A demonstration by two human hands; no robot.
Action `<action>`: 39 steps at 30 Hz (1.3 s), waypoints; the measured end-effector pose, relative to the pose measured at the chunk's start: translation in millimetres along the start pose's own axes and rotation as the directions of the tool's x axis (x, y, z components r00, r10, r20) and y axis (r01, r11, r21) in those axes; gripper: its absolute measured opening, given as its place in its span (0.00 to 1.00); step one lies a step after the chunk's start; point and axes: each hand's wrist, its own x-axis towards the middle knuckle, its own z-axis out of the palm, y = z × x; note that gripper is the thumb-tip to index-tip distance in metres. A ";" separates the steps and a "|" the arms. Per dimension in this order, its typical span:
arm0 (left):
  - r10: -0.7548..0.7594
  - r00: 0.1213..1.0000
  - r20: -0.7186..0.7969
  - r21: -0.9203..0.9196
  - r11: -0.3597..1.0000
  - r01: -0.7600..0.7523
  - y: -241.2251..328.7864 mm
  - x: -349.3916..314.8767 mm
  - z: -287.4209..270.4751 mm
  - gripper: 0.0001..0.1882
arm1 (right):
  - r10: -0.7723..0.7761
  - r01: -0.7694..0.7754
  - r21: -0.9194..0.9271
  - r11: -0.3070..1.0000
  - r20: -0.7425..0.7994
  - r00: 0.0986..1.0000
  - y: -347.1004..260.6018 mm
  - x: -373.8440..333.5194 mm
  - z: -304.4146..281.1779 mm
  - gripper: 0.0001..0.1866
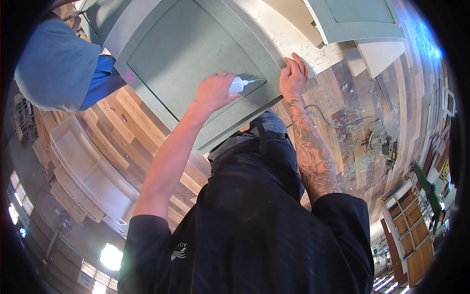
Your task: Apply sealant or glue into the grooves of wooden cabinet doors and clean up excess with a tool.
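My left hand [214,92] is wrapped round a small white squeeze bottle [236,85] with a thin pointed nozzle. The bottle lies tilted over a grey-green cabinet door [181,54] with a recessed centre panel. Its nozzle points right, toward the panel's near right corner; whether the tip touches cannot be made out. At the door's right edge is my right hand [293,76], with fingers loosely extended and nothing seen in them. A pink mark [128,75] shows on the door frame's left part.
A pale work surface [333,59] lies under the door, with another grey-green door [362,19] at the far right. At the left stands a person in a grey-blue top [56,63]. A cord [338,125] runs over the wood-plank floor to a tool [389,151]. White panels [90,161] stand lower left.
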 end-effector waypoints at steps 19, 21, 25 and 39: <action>-0.058 0.998 0.005 -0.046 0.997 0.058 -8.2 8.7 -4.8 0.26 | 0.016 -0.015 -0.021 1.000 0.021 1.000 2.8 3.6 4.7 0.14; -0.067 0.998 -0.002 -0.045 0.997 0.067 -8.7 7.8 -4.7 0.26 | 0.019 -0.018 -0.024 1.000 0.019 1.000 2.1 2.6 4.1 0.14; -0.083 0.996 -0.016 -0.065 0.995 0.082 -10.0 7.1 -5.9 0.26 | 0.020 -0.019 -0.032 0.999 0.024 1.000 0.4 1.4 1.1 0.14; -0.098 0.994 -0.050 -0.079 0.992 0.094 -13.8 7.1 -10.0 0.26 | -0.042 0.042 -0.020 0.999 0.018 0.999 1.6 1.8 0.3 0.14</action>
